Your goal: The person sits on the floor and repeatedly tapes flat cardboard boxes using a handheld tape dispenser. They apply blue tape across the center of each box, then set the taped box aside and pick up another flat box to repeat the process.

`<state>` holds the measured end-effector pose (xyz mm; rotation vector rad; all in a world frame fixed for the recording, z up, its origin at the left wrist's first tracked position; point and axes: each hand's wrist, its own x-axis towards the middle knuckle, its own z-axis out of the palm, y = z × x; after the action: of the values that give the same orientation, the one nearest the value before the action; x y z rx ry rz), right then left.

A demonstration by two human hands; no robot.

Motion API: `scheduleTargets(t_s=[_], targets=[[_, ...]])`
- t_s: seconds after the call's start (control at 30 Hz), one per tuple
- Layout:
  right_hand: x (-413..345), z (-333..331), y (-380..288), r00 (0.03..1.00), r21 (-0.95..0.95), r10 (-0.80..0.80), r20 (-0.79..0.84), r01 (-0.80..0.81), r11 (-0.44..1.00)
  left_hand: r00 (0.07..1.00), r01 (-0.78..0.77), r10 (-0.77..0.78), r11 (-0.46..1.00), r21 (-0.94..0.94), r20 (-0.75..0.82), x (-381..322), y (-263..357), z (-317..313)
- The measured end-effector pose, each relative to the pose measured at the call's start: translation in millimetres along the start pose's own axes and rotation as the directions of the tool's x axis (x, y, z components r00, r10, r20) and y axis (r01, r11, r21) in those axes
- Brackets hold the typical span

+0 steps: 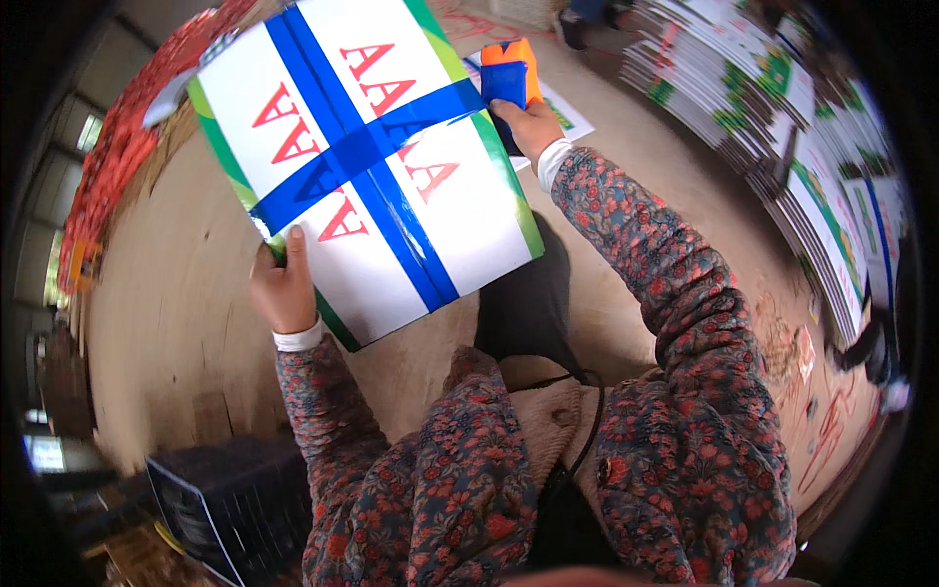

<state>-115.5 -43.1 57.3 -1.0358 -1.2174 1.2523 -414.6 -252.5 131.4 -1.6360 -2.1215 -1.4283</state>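
A white and green cardboard box point(469, 227) with red lettering is tilted in front of me, blue adhesive tape point(359, 152) crossing its face. My left hand point(285, 282) grips the box's near left edge, thumb on top beside the end of a tape strip. At the box's right edge, my right hand point(530, 125) is closed around a blue and orange tape dispenser point(506, 73), which is at the end of the crosswise strip. Whether this strip is still joined to the dispenser I cannot tell.
Stacks of flattened printed cartons point(821, 220) stand at the right, with a flat printed sheet point(568, 117) on the floor behind the dispenser. Red mesh sacks point(110, 169) lie along the far left. A black plastic crate point(227, 499) sits at lower left. Another person's foot point(571, 29) shows at the top.
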Motion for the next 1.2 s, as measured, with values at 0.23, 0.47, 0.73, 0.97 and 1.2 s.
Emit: scheduleTargets(t_s=[0.23, 0.47, 0.73, 0.97, 1.2], targets=[[-59, 65, 94, 0.945, -0.212, 0.31, 0.105, -0.283, 0.935, 0.918, 0.238, -0.392, 0.657, 0.715, 0.055, -29, -148, 36], [-94, -5, 53, 0.854, 0.218, 0.38, 0.355, -0.471, 0.855, 0.927, -0.187, -0.019, 0.842, 0.507, 0.374, -20, -156, 49], [-178, -186, 121, 0.709, 0.573, 0.604, -0.365, -0.34, 0.746, 0.816, 0.01, 0.071, 0.991, -0.136, 0.573, -119, -121, 296], [-336, -272, 167, 0.149, 0.651, 0.751, -0.643, -0.411, 0.639, 0.414, -0.438, -0.154, 0.83, 0.345, 0.897, -146, -309, 554], [-382, -260, 176, -0.024, 0.699, 0.807, -0.59, -0.514, 0.496, 0.525, 0.115, -0.323, 0.944, 0.311, 0.787, -121, -375, 618]])
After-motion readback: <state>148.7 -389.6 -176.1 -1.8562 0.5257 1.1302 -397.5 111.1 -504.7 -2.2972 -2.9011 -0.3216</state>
